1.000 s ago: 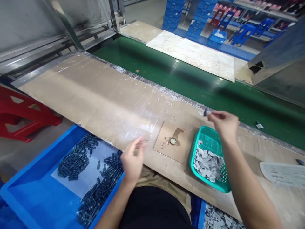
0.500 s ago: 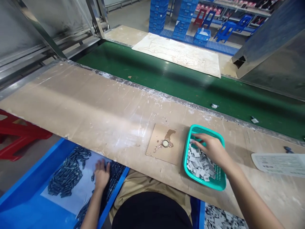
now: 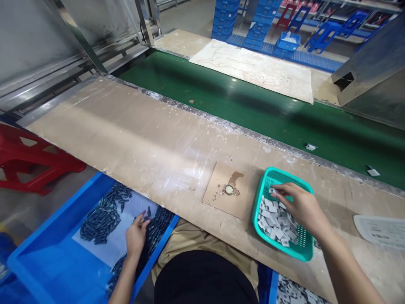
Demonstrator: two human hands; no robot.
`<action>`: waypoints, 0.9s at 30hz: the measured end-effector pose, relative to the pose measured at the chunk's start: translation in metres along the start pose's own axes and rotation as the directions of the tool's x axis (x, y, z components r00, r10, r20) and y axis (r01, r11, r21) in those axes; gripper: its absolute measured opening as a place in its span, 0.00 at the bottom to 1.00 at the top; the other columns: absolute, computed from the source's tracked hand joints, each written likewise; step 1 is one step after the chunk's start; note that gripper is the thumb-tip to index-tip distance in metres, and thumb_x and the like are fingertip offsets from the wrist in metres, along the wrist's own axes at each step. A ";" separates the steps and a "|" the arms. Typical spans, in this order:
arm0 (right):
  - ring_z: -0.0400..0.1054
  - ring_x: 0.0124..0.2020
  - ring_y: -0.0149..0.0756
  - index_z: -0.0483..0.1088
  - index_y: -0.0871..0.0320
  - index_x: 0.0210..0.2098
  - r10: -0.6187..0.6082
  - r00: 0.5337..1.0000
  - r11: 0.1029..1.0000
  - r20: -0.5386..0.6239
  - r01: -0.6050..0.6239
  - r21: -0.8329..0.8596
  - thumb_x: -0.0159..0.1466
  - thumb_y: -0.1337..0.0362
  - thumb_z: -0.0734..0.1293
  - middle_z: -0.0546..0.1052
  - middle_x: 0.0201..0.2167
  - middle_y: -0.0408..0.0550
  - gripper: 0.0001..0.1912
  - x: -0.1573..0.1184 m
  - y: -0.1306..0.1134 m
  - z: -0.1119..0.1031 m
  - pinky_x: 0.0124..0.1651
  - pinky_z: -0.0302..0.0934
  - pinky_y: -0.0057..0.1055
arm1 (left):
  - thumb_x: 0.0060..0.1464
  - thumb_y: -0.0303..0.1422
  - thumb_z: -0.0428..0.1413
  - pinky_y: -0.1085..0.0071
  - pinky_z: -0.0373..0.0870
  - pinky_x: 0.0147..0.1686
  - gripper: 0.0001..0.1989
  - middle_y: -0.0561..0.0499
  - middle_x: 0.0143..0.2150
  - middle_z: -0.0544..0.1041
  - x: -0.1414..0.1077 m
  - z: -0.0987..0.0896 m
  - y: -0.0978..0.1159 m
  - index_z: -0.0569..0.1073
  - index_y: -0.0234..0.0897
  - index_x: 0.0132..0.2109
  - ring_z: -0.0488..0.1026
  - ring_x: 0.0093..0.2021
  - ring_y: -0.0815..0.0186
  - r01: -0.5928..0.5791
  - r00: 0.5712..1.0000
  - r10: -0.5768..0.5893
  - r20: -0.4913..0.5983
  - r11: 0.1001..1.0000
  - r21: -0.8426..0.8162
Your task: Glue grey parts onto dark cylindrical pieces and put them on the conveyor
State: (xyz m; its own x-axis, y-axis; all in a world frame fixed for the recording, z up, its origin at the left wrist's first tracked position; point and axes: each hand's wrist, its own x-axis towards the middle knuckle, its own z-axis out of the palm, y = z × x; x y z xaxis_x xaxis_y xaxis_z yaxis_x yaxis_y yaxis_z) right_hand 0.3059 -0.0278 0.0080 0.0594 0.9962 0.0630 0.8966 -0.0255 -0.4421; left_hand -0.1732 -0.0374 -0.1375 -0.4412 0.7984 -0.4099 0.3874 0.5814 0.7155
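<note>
My right hand (image 3: 300, 207) is over the green basket (image 3: 308, 253), pinching a small grey-white square piece (image 3: 272, 191) between thumb and fingertips. Many similar flat pieces (image 3: 278, 223) lie loose in the basket below it. My left hand (image 3: 136, 236) reaches into the blue bin (image 3: 47, 253) on the left, its thumb and forefinger closed on a small dark part (image 3: 146, 218). Beside those fingers are piles of small dark elongated parts (image 3: 101, 219), partly on a white sheet (image 3: 95, 249).
A cardboard square (image 3: 215, 192) bears a small round dish (image 3: 229, 190) and a wet brown stain. Beyond the worktable (image 3: 126, 131) runs a green conveyor belt (image 3: 253, 101) with two small pieces on it. A red stool (image 3: 38, 156) stands at left; a translucent tray lid (image 3: 379, 230) lies at right.
My right hand has taken a grey-white piece at the basket's far side. My left-hand fingers have closed on a dark part. The whole view has shifted slightly.
</note>
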 end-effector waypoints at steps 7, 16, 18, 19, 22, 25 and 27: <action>0.73 0.38 0.41 0.74 0.55 0.39 -0.122 0.988 0.977 -0.093 0.136 0.162 0.63 0.57 0.62 0.77 0.37 0.51 0.12 0.008 -0.078 0.019 0.40 0.67 0.36 | 0.53 0.18 0.51 0.77 0.75 0.38 0.09 0.46 0.34 0.79 -0.031 -0.023 0.052 0.76 0.29 0.35 0.76 0.32 0.72 0.419 0.900 -0.370 0.228 0.598 -0.683; 0.73 0.36 0.41 0.75 0.56 0.43 -0.209 0.978 0.973 0.016 0.207 0.104 0.65 0.57 0.59 0.76 0.37 0.53 0.16 0.014 -0.079 0.064 0.38 0.69 0.37 | 0.54 0.18 0.51 0.81 0.70 0.21 0.11 0.50 0.29 0.77 -0.079 -0.012 0.101 0.76 0.33 0.37 0.69 0.22 0.77 0.606 0.794 -0.290 0.534 0.310 -0.733; 0.73 0.36 0.42 0.75 0.56 0.43 -0.214 0.977 0.972 0.016 0.211 0.102 0.65 0.57 0.59 0.76 0.37 0.53 0.17 0.013 -0.078 0.064 0.38 0.69 0.37 | 0.54 0.18 0.52 0.84 0.70 0.22 0.10 0.48 0.30 0.77 -0.085 -0.008 0.107 0.76 0.31 0.38 0.71 0.23 0.77 0.614 0.789 -0.280 0.546 0.359 -0.703; 0.73 0.37 0.42 0.75 0.56 0.42 -0.209 0.978 0.972 0.015 0.207 0.108 0.65 0.57 0.59 0.76 0.37 0.53 0.16 0.013 -0.078 0.063 0.38 0.69 0.37 | 0.53 0.18 0.53 0.84 0.72 0.25 0.10 0.48 0.31 0.77 -0.087 -0.006 0.110 0.76 0.30 0.38 0.73 0.25 0.76 0.618 0.786 -0.276 0.553 0.386 -0.685; 0.73 0.37 0.42 0.75 0.57 0.41 -0.140 0.990 0.973 0.015 0.135 0.187 0.63 0.56 0.61 0.77 0.37 0.53 0.15 0.013 -0.083 0.057 0.39 0.69 0.38 | 0.51 0.17 0.54 0.81 0.74 0.36 0.10 0.47 0.35 0.78 -0.093 0.000 0.121 0.77 0.29 0.38 0.76 0.33 0.72 0.652 0.751 -0.231 0.619 0.405 -0.640; 0.74 0.37 0.43 0.74 0.58 0.39 0.041 0.997 0.905 0.072 -0.067 0.419 0.59 0.55 0.66 0.79 0.36 0.52 0.14 0.012 -0.091 0.045 0.41 0.69 0.38 | 0.51 0.16 0.53 0.80 0.73 0.43 0.12 0.48 0.35 0.78 -0.099 0.012 0.135 0.77 0.29 0.39 0.77 0.34 0.72 0.731 0.661 -0.148 0.736 0.350 -0.586; 0.75 0.35 0.43 0.74 0.59 0.36 0.151 0.976 0.777 0.157 -0.215 0.592 0.56 0.53 0.69 0.79 0.33 0.52 0.16 0.009 -0.099 0.036 0.39 0.70 0.37 | 0.52 0.15 0.51 0.79 0.72 0.46 0.12 0.48 0.34 0.78 -0.104 0.026 0.147 0.77 0.28 0.38 0.77 0.35 0.73 0.774 0.604 -0.099 0.791 0.308 -0.553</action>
State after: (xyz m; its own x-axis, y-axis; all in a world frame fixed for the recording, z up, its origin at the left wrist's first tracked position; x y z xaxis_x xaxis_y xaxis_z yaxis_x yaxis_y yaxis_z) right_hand 0.2017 -0.0130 0.0198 0.1243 0.9815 -0.1458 0.4240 -0.1854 -0.8865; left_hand -0.0494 -0.0309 -0.0037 0.3355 0.5491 -0.7655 -0.6702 0.7101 0.2157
